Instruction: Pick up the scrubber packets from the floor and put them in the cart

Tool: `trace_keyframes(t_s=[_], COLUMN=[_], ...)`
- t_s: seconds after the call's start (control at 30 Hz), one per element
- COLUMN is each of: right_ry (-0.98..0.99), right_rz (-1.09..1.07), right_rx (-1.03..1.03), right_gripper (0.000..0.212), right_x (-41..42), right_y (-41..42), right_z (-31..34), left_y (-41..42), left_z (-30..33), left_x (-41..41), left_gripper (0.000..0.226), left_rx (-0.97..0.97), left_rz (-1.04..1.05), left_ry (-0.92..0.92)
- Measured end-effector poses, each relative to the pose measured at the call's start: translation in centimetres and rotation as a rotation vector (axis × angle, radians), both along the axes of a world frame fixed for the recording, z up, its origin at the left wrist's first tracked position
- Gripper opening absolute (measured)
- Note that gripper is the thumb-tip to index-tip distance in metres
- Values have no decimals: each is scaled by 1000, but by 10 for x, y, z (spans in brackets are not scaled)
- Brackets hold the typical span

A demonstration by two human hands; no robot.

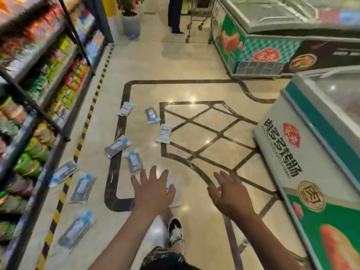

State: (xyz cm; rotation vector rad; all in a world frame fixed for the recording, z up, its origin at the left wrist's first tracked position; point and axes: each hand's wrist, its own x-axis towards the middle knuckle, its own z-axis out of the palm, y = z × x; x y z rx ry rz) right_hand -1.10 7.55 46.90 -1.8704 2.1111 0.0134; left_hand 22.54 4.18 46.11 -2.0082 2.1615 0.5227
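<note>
Several scrubber packets lie scattered on the shiny tiled floor, clear bags with grey pads and blue labels. One packet (134,161) lies just beyond my left hand (153,189), and another packet (173,193) is partly hidden under that hand. More packets lie to the left, one (83,188) near the striped floor tape and one (77,229) nearer to me. Further off are a face-down white packet (164,133) and a grey packet (152,114). My right hand (230,193) hovers open over bare floor. Both hands are empty with fingers spread. A metal cart (200,14) stands far up the aisle.
Stocked shelves (44,78) line the left side behind yellow-black floor tape (85,129). Chest freezers (315,152) stand on the right and at the back right (253,36). A person's legs (175,14) stand beside the cart. My shoe (175,230) is on the floor below my hands.
</note>
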Motion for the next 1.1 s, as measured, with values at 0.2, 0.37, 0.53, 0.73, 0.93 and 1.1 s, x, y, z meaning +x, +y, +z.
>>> trace_keyframes(t_s=[0.2, 0.37, 0.53, 0.73, 0.93, 1.1], right_ry=[50, 22, -27, -65, -25, 1], right_rz=[19, -37, -53, -23, 156, 324], right_rx=[-7, 1, 38, 62, 77, 69], right_gripper=[63, 76, 67, 63, 69, 64], right_x=[-40, -74, -110, -167, -211, -206], right_y=[-138, -215, -298, -436, -592, -712], right_z=[10, -1, -26, -46, -34, -15], left_y=[-129, -225, -320, -452, -574, -656], left_z=[9, 16, 3, -6, 8, 12], left_x=[-36, -67, -103, -162, -210, -216], left_gripper=[68, 70, 61, 59, 59, 60], left_rx=[-39, 12, 40, 51, 66, 51], left_rz=[-8, -16, -17, 10, 80, 209], left_ry=[32, 16, 7, -28, -49, -29])
